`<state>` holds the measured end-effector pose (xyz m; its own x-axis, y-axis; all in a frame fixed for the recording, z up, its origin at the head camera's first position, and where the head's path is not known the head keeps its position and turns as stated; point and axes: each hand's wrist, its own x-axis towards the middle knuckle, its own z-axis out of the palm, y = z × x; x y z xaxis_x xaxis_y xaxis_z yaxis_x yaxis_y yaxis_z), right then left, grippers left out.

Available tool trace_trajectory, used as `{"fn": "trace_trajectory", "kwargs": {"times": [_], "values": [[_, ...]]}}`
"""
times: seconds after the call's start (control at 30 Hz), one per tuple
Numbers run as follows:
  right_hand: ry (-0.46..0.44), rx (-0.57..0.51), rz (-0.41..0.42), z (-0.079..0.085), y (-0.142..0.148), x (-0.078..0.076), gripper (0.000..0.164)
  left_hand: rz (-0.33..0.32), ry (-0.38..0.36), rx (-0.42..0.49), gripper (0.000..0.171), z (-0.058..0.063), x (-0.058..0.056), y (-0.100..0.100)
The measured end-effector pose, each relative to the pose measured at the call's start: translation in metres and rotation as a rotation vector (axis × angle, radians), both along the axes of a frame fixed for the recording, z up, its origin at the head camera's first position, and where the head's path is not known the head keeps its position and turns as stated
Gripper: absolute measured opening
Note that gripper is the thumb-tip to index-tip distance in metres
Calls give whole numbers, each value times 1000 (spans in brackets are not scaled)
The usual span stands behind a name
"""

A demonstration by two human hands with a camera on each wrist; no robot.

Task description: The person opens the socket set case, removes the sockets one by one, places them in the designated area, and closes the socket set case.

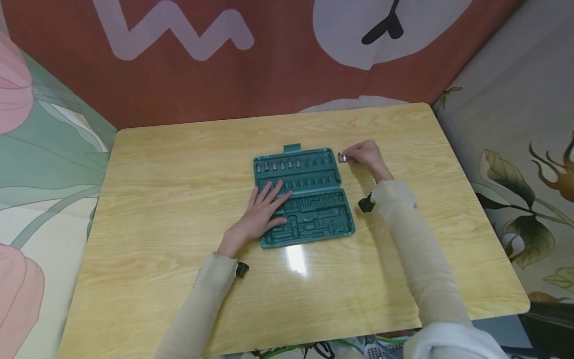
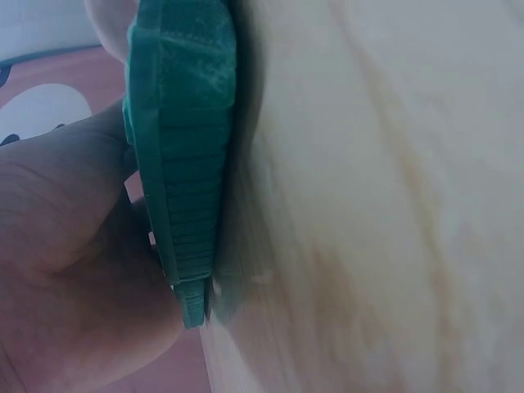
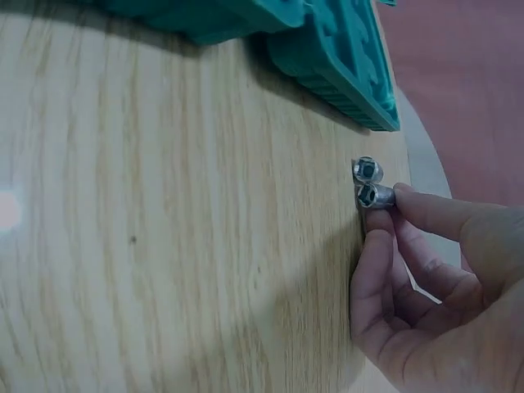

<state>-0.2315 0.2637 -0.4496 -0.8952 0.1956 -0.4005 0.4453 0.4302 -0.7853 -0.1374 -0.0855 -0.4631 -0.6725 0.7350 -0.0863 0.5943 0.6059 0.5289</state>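
An opened green plastic socket case (image 1: 320, 214) lies on the table, its moulded slots facing up. Several small metal pieces (image 1: 282, 164) stand in a row along the far half. My left hand (image 1: 257, 217) rests on the case's left side with fingers spread. To the right of the case, my right hand (image 1: 366, 153) pinches a small silver socket (image 3: 378, 196) between thumb and fingers. A second socket (image 3: 368, 169) sits right beside it, its open end facing the right wrist camera. In the left wrist view the case's edge (image 2: 184, 164) hides most of the left fingers.
The wooden table (image 1: 170, 199) extends around the case on all sides. Behind it rises a red patterned backdrop (image 1: 278, 85). Cables (image 1: 323, 349) hang below the table's front edge. A black wrist camera (image 1: 366, 204) sits at the right sleeve.
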Motion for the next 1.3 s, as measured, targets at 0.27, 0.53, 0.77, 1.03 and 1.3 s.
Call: {"fn": "trace_trajectory", "kwargs": {"times": [0.27, 0.53, 0.77, 1.03, 1.3], "values": [[41, 72, -15, -4, -6, 0, 29, 9, -1, -14, 68, 1, 0, 1], [79, 170, -22, -5, -13, 1, 26, 15, -7, -11, 68, 2, 1, 0], [103, 247, -16, -7, -15, 3, 26, 6, -2, -1, 68, 2, 0, -1], [99, 191, -51, -8, -11, 6, 28, 1, -2, -17, 68, 1, 0, 0], [118, 171, -61, -10, -10, 7, 28, 4, -14, -27, 68, 1, 0, 0]]}}
